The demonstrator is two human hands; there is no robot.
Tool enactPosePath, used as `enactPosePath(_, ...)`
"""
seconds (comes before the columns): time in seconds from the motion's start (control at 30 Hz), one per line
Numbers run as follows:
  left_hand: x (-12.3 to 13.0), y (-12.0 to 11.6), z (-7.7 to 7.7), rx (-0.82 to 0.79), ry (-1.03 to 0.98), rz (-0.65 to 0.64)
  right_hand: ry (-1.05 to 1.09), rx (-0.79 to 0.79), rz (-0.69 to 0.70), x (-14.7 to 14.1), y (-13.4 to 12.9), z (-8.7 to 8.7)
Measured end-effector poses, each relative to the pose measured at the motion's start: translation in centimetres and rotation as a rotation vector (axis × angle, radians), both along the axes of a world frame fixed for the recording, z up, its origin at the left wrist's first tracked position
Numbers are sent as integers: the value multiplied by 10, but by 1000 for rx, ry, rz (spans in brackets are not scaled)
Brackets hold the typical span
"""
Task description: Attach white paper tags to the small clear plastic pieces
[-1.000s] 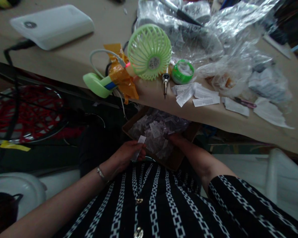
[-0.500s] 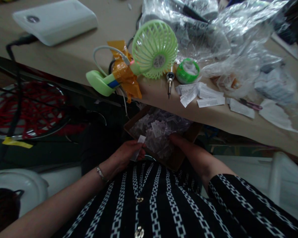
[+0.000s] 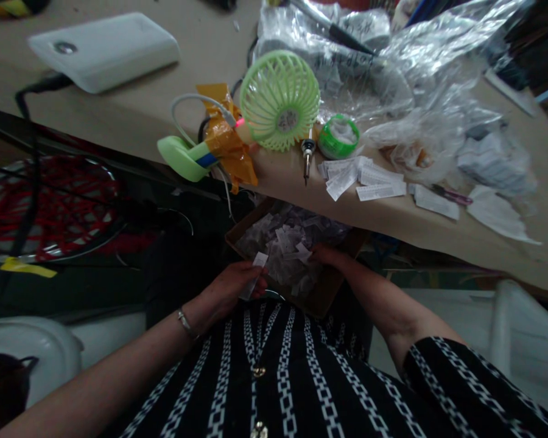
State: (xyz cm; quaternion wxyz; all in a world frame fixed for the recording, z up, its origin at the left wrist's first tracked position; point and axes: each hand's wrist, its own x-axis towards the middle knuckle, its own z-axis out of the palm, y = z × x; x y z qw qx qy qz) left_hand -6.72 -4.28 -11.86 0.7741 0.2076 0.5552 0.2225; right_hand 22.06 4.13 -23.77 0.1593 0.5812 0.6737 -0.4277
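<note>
My left hand (image 3: 242,281) is closed on a small white slip (image 3: 260,260) near the left front of an open cardboard box (image 3: 331,293). The box sits below the table edge and holds many pale slips (image 3: 283,243). At the right side of the box, my right hand (image 3: 323,253) has its fingers pinched on another pale slip (image 3: 303,252), above the pile. Both slips look like thin paper or film.
On the table (image 3: 137,109) are a green fan (image 3: 281,100), a soldering iron (image 3: 307,159), a green roll (image 3: 339,137), white strips (image 3: 379,182), plastic bags (image 3: 420,79) and a white power bank (image 3: 109,52). A red-laced round seat (image 3: 50,204) stands left.
My right hand has risen slightly from the pile, and a slip now shows at its fingertips. My left hand keeps its slip. The view has shifted a little.
</note>
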Motion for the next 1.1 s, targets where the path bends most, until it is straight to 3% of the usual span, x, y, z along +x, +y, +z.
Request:
enactPosePath(0.13,1,-1,-3,-1,12,0,154,-124,-220,-7,0,15)
enactPosePath(0.33,15,-1,-11,-19,-8,-4,546,-236,-558,-19,-17,50)
enactPosePath(0.5,25,1,-5,-45,-82,45,838,-308,-750,-37,-36,77)
enactPosePath(0.63,28,2,6,-33,-192,117,951,-353,-840,-51,-50,93)
enactPosePath(0.77,34,1,16,3,-244,95,1022,-342,-910,-64,-64,103)
enactPosePath(0.9,40,-3,23,53,-212,23,1048,-290,-969,-72,-75,106)
enactPosePath(1.1,41,-9,23,95,-125,24,1023,-247,-981,-73,-84,106)
